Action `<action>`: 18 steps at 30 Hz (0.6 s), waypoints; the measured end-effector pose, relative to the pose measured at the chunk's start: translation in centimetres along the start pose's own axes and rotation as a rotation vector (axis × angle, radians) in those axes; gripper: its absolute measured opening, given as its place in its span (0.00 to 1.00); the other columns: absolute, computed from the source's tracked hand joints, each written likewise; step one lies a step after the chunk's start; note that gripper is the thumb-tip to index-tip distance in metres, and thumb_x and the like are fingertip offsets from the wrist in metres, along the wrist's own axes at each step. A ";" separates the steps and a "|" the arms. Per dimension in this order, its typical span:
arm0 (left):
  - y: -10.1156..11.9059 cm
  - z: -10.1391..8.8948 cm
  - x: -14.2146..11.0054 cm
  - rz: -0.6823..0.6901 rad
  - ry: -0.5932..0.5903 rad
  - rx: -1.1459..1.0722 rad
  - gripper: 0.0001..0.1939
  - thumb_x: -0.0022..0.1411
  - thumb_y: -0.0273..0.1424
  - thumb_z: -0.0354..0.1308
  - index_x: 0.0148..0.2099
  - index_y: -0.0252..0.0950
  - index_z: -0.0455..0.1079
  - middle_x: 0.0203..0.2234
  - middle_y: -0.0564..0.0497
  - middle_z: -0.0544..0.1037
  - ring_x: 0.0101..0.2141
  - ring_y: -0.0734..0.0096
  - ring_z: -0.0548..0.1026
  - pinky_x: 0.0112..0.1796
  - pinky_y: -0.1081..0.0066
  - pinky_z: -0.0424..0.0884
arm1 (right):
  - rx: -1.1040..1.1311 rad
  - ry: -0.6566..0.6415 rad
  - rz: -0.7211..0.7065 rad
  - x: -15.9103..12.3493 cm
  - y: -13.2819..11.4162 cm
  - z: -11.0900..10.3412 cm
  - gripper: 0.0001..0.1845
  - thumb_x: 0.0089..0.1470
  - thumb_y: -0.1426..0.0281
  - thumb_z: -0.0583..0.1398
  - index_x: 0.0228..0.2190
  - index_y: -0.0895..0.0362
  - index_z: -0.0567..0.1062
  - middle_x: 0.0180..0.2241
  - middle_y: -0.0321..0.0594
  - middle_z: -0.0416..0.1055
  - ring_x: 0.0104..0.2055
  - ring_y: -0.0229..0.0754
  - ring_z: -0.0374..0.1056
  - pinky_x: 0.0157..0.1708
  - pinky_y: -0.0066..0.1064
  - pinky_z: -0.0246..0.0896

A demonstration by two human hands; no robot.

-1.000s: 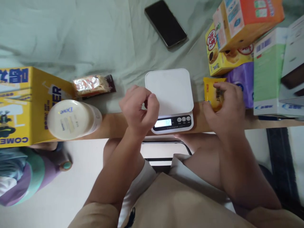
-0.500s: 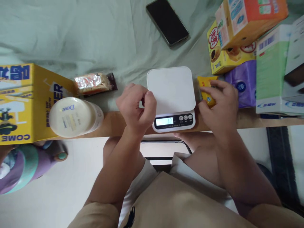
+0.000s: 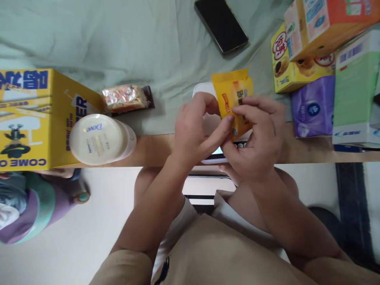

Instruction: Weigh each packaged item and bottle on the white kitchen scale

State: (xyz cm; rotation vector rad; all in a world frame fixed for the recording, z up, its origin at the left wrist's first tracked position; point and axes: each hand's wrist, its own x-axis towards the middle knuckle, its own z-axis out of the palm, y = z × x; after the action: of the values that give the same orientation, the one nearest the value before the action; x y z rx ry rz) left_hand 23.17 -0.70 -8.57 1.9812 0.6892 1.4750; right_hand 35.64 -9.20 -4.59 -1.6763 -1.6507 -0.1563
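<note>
The left grip (image 3: 196,130) and right grip (image 3: 258,138), both on the yellow packet (image 3: 230,93), block the way straight down to most of the scale (image 3: 203,88). Leftward, a gap opens before the jar (image 3: 101,140) and snack packet (image 3: 126,97), leading back to a broad sweep of cloth-covered tabletop (image 3: 97,39), broken by the phone (image 3: 221,25). Rightward, a narrow lane parts the right grip from the purple pack (image 3: 313,107); beyond, the green box (image 3: 353,95) and stacked boxes (image 3: 311,33) form a wall

Two hands (image 3: 192,128) (image 3: 259,140), one yellow sachet (image 3: 230,93), one scale (image 3: 204,88)
</note>
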 end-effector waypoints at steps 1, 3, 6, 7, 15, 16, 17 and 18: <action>0.0 0.0 -0.1 -0.019 0.018 -0.001 0.14 0.69 0.43 0.67 0.44 0.42 0.66 0.33 0.53 0.79 0.33 0.69 0.80 0.33 0.65 0.73 | 0.004 -0.026 0.003 0.0 0.0 0.1 0.13 0.65 0.65 0.59 0.50 0.44 0.72 0.53 0.43 0.75 0.59 0.51 0.75 0.62 0.54 0.75; -0.1 0.0 -0.2 -0.066 0.039 0.022 0.13 0.70 0.43 0.65 0.43 0.42 0.66 0.32 0.54 0.78 0.31 0.71 0.78 0.32 0.66 0.73 | 0.049 -0.038 -0.019 -0.1 0.5 0.3 0.15 0.64 0.64 0.59 0.51 0.45 0.73 0.53 0.44 0.76 0.60 0.52 0.74 0.63 0.54 0.75; -0.1 -0.1 -0.4 -0.141 0.045 0.087 0.10 0.69 0.39 0.64 0.41 0.42 0.68 0.29 0.55 0.79 0.29 0.70 0.77 0.32 0.65 0.72 | 0.126 -0.058 -0.038 -0.3 1.5 0.7 0.17 0.63 0.66 0.60 0.52 0.49 0.75 0.54 0.47 0.76 0.59 0.51 0.75 0.62 0.51 0.75; -0.1 -0.2 -0.4 -0.156 0.040 0.111 0.08 0.68 0.37 0.65 0.40 0.42 0.69 0.28 0.55 0.80 0.29 0.70 0.77 0.32 0.64 0.71 | 0.135 -0.063 -0.041 -0.3 1.7 0.9 0.17 0.62 0.66 0.60 0.52 0.51 0.76 0.54 0.48 0.76 0.59 0.51 0.75 0.61 0.51 0.75; -0.7 -0.7 0.1 -0.167 0.087 0.319 0.11 0.69 0.28 0.61 0.32 0.43 0.78 0.22 0.56 0.77 0.27 0.69 0.72 0.37 0.60 0.66 | 0.137 -0.200 -0.021 0.0 2.2 0.0 0.19 0.66 0.60 0.56 0.53 0.50 0.78 0.54 0.44 0.81 0.59 0.50 0.77 0.62 0.49 0.75; -0.8 -0.9 0.1 -0.169 0.115 0.330 0.11 0.69 0.28 0.60 0.33 0.44 0.79 0.23 0.56 0.77 0.28 0.68 0.73 0.39 0.60 0.66 | 0.151 -0.161 -0.025 0.1 2.5 -0.3 0.18 0.67 0.61 0.55 0.52 0.51 0.78 0.53 0.44 0.81 0.57 0.48 0.78 0.60 0.48 0.76; -1.0 -1.0 0.1 -0.177 0.135 0.335 0.10 0.69 0.28 0.61 0.35 0.44 0.80 0.24 0.56 0.78 0.30 0.68 0.74 0.40 0.60 0.67 | 0.157 -0.107 -0.025 0.3 2.8 -0.6 0.18 0.67 0.61 0.55 0.51 0.52 0.78 0.52 0.43 0.82 0.56 0.48 0.78 0.59 0.47 0.76; -1.1 -1.2 0.1 -0.185 0.148 0.336 0.10 0.69 0.28 0.61 0.36 0.44 0.81 0.26 0.56 0.79 0.32 0.67 0.75 0.41 0.60 0.67 | 0.156 -0.048 -0.026 0.4 3.1 -0.8 0.17 0.67 0.61 0.54 0.50 0.52 0.78 0.50 0.43 0.83 0.55 0.47 0.79 0.57 0.47 0.77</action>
State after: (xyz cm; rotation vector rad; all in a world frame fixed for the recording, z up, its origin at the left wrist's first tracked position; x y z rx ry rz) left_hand 21.99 0.32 -9.03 1.9941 1.2199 1.4782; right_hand 38.81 -8.96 -5.15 -1.5529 -1.6758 0.0010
